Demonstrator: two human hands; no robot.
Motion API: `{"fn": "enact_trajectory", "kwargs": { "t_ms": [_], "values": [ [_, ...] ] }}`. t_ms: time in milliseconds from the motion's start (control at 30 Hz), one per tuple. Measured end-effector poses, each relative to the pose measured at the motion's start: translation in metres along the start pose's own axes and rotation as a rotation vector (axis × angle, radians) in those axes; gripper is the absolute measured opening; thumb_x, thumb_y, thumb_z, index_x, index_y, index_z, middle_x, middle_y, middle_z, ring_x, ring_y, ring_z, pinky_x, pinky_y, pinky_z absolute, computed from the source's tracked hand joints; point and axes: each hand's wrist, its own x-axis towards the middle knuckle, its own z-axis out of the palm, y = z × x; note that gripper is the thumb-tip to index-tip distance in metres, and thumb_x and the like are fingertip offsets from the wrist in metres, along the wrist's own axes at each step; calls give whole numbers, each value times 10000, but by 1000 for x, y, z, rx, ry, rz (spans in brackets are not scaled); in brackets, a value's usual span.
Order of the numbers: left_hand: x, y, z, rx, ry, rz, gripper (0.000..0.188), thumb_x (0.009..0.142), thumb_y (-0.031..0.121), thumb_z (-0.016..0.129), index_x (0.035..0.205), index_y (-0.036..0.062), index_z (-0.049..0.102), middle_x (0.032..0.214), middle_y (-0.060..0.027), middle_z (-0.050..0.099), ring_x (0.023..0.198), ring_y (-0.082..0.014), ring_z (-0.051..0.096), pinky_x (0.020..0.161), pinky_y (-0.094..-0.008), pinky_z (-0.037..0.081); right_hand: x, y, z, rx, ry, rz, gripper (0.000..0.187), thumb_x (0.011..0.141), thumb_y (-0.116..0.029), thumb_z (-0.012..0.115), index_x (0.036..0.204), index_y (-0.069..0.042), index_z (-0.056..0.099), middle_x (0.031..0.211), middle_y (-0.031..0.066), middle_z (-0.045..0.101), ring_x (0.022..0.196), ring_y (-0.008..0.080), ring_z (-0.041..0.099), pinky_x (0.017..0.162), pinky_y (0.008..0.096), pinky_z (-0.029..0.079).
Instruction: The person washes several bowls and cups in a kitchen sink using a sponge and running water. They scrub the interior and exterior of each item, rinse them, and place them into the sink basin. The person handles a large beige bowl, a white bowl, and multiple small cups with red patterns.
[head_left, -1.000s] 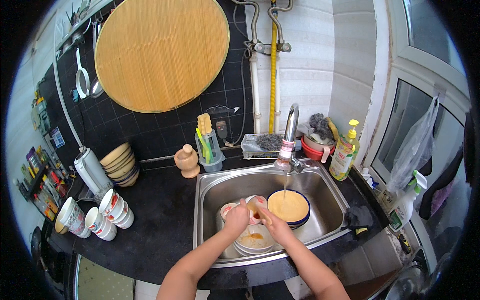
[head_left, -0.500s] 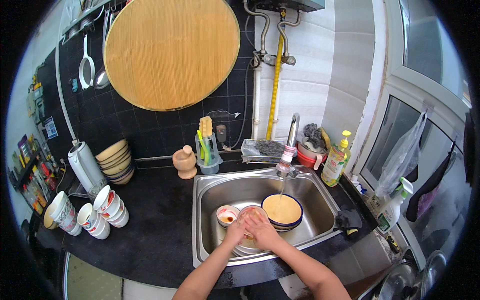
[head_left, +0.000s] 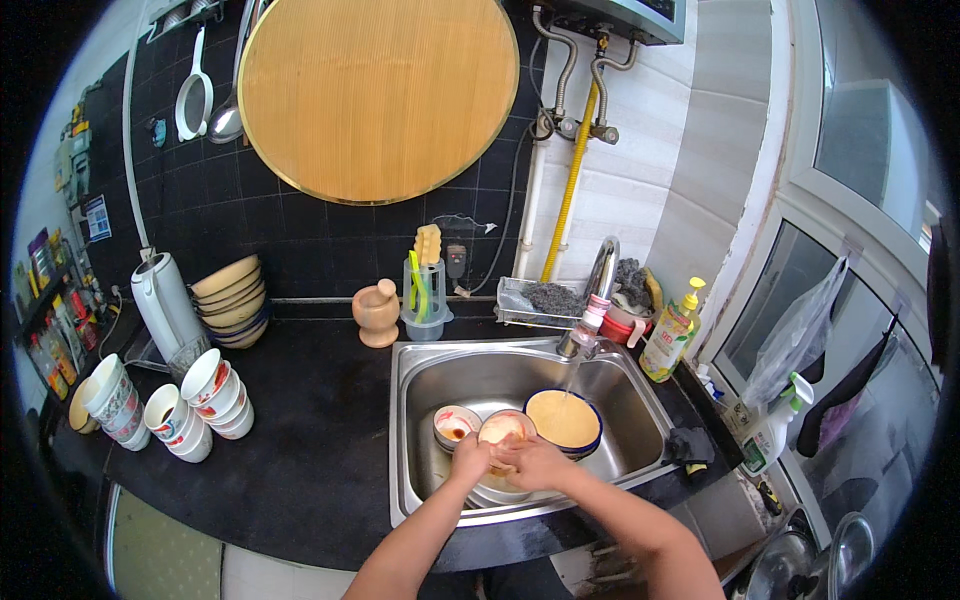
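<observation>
Over the sink, my left hand and my right hand meet at the near rim of a small bowl with a pinkish film inside. My right hand's fingers stretch toward the left hand and overlap it. The left fingers are mostly hidden. Left of the hands sits a small white bowl with red and brown residue. On the right, water from the faucet runs into a blue-rimmed bowl full of cloudy yellowish liquid. Below my hands, pale dishes show partly.
Stacked cups and nested bowls stand on the left counter. A wooden mortar and a utensil holder are behind the sink. A yellow-pump soap bottle stands by the faucet, a dark cloth at the sink's right edge.
My hands have drawn back from over the middle small bowl to its near rim, showing more of its inside. The whole view has shifted slightly.
</observation>
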Motion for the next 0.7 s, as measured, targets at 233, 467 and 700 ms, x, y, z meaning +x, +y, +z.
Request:
{"fn": "enact_trajectory", "kwargs": {
  "t_ms": [233,467,700],
  "values": [
    [-13,50,-5,-135,-154,-246,265,744,145,447,871,-51,572,584,-105,544,420,-181,492,356,-318,367,-4,23,-17,-269,260,3,342,781,-275,483,1067,-113,579,1162,14,523,1138,167,407,884,335,347],
    [-8,45,-13,-123,-350,-368,241,752,195,485,759,-40,537,606,-107,530,444,-193,511,337,-325,360,24,21,-34,-317,352,-326,241,743,-168,518,968,-83,513,1075,54,501,1000,216,476,825,336,393],
    [-13,52,-15,-60,-333,-209,212,760,152,446,742,-38,538,590,-123,530,414,-192,501,327,-335,366,35,25,-32,-399,526,-42,254,713,-154,538,957,-82,518,966,72,513,852,225,526,670,335,461]
  ]
}}
